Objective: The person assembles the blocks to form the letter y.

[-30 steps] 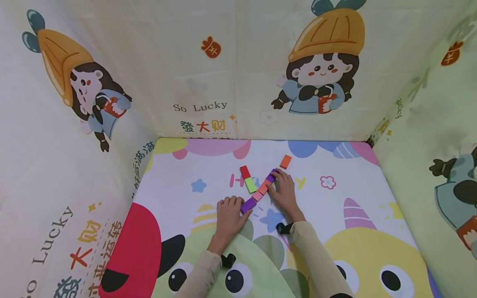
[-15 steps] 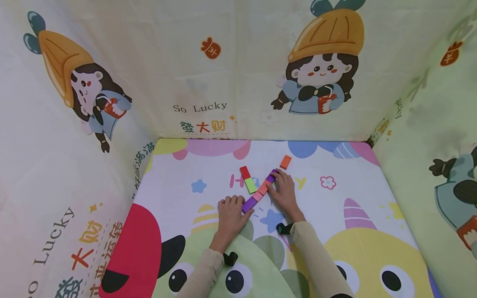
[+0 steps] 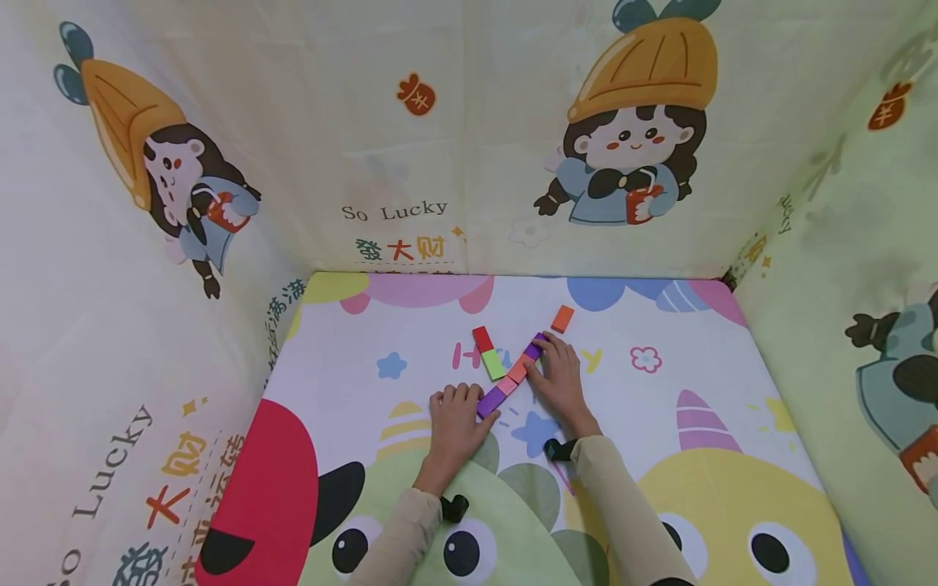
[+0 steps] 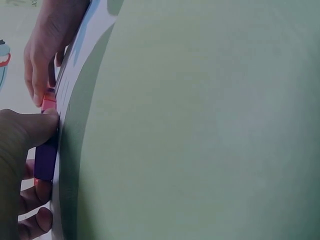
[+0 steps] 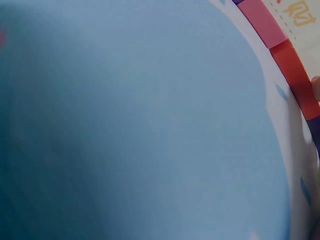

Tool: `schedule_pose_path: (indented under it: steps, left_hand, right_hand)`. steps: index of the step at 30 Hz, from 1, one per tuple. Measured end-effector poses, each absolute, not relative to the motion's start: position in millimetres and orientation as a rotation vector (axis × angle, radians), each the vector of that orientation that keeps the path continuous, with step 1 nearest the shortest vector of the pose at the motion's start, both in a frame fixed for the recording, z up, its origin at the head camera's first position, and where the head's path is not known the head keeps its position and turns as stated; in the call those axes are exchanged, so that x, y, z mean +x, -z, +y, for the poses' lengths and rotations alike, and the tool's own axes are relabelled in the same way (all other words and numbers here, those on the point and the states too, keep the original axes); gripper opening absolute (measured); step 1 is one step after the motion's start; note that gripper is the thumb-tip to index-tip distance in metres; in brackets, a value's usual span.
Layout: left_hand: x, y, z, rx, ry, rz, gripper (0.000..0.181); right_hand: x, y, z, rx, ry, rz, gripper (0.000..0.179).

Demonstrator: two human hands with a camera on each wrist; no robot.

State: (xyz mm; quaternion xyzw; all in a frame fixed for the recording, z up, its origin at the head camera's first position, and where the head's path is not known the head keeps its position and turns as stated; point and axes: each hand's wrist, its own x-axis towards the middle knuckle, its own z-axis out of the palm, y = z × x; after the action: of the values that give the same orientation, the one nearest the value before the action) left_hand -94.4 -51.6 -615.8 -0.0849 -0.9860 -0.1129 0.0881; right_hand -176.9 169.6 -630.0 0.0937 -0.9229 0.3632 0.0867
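A diagonal row of small blocks lies on the mat. My left hand [image 3: 456, 423] pinches the near-end purple block [image 3: 492, 402] between thumb and fingers. This block meets a pink block [image 3: 506, 386], followed by a coral-orange block [image 3: 518, 370] and a second purple block [image 3: 535, 347] at the far end. My right hand [image 3: 564, 378] holds that far end, index finger at the second purple block and thumb beside the coral-orange one. In the right wrist view, the pink block [image 5: 262, 22] and orange block [image 5: 296, 77] sit end to end, with a fingertip [image 5: 316, 87] at the orange one.
A green block [image 3: 493, 365] and a red block [image 3: 482, 338] form a short branch left of the row. Past its far end lies a separate orange block [image 3: 562, 318]. Printed cloth walls [image 3: 498, 163] stand behind and at both sides of the patterned mat [image 3: 440, 325].
My left hand has shifted slightly right, bringing the near purple block up against the pink one. The right hand and the other blocks have barely moved.
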Motion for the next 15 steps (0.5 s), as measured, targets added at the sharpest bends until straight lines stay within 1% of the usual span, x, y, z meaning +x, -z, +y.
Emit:
schedule_pose_path:
  steps: [12, 15]
  left_hand:
    - [-97.4, 611.0, -53.6, -0.261, 0.376, -2.992, 0.049]
    - [-100.6, 606.4, -56.7, -0.259, 0.447, -3.052, 0.045]
  right_hand:
    - [-177.2, 632.1, 169.8, 0.288, -1.104, -2.733, 0.054]
    - [-177.4, 632.4, 169.7, 0.292, -1.102, -2.733, 0.053]
